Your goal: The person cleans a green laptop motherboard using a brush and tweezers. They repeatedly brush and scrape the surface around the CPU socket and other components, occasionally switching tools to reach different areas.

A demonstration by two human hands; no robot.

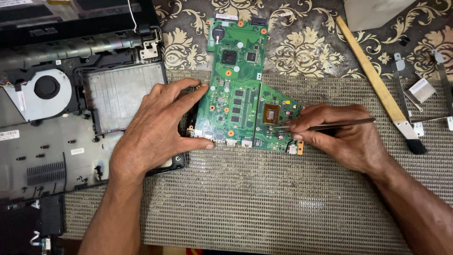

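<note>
Left hand (153, 130) spread open, fingertips gripping the green circuit board (238, 89) edge. Right hand (342, 137) closed on tweezers (325, 126), tips touching the board.

Opened laptop base (71, 141), cooling fan (46, 88), brush (377, 85), mesh mat (264, 203)
</note>
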